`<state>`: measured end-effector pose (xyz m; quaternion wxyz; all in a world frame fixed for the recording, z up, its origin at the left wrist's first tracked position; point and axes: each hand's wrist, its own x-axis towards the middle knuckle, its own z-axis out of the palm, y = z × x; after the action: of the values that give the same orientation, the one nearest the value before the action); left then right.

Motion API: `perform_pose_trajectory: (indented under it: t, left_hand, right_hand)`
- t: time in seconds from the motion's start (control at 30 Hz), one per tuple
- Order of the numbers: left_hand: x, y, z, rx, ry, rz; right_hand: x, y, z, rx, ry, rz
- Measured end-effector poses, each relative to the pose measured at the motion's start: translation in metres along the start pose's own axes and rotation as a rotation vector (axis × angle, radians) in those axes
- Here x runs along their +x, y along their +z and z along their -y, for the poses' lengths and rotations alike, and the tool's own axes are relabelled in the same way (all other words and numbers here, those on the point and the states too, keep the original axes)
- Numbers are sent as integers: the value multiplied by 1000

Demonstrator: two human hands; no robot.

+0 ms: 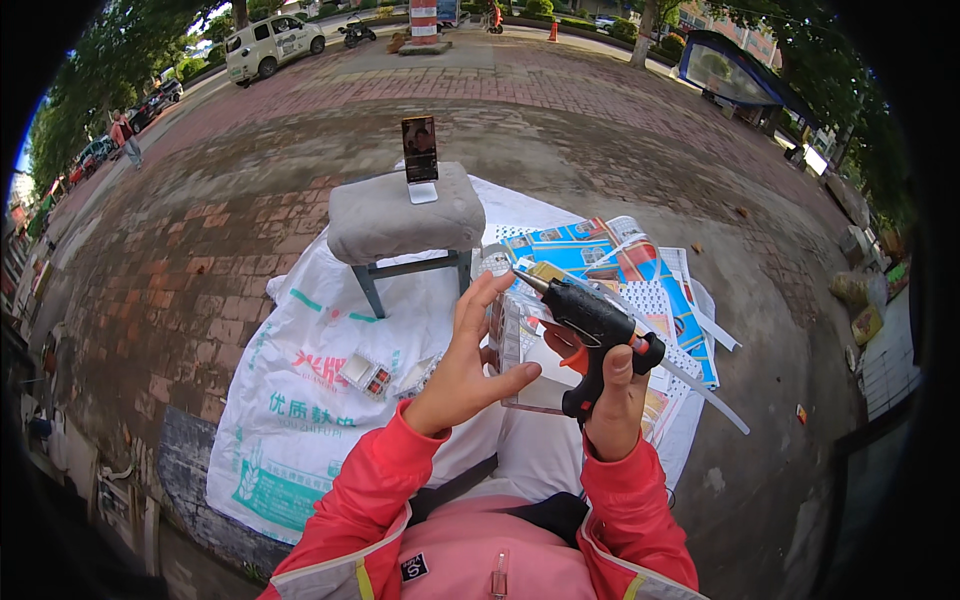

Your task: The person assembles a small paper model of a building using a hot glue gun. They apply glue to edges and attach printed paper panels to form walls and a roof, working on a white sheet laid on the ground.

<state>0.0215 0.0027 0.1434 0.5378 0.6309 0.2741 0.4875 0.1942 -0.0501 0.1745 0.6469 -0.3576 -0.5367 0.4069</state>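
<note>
My right hand [617, 408] grips a black hot glue gun [592, 318] with an orange trigger. Its metal nozzle points up and left, and a long translucent glue stick [712, 398] trails from its back end. My left hand [462, 358] holds a small box-shaped model [535, 392] with clear and printed sides, thumb across the near side and fingers along the left. The nozzle tip is close to the left fingertips, above the model's far edge; the gun hides part of the model, so I cannot tell whether they touch.
A grey padded stool [400, 225] bears a phone on a stand [420, 150]. Small printed box pieces [367, 376] lie on a white woven sack [290, 420]. Blue printed sheets [560, 245] and strips lie at the right. Farther off are brick paving, a van [275, 47] and a person walking [126, 138].
</note>
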Motion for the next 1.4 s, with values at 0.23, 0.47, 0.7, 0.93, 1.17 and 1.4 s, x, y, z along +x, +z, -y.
perform_pose_trajectory:
  t: [0.23, 0.47, 0.7, 0.93, 1.17, 1.4]
  left_hand:
    - [0, 1, -2, -91, -53, -23]
    - [0, 0, -1, -70, -55, 30]
    - [2, -2, 0, -141, -106, 52]
    - [3, -9, 0, -257, -192, 11]
    - [6, -12, 6, -117, -104, -25]
    - [2, -12, 4, -154, -85, -22]
  right_hand:
    - [-2, 9, -1, 26, 12, -19]
    - [-1, 15, 8, 76, -2, -24]
    - [-1, 16, 7, 37, 12, -28]
    - [-17, 0, 17, 54, 122, -80]
    - [-18, -3, 14, -102, 155, 35]
    - [-16, 3, 14, -90, 174, 37]
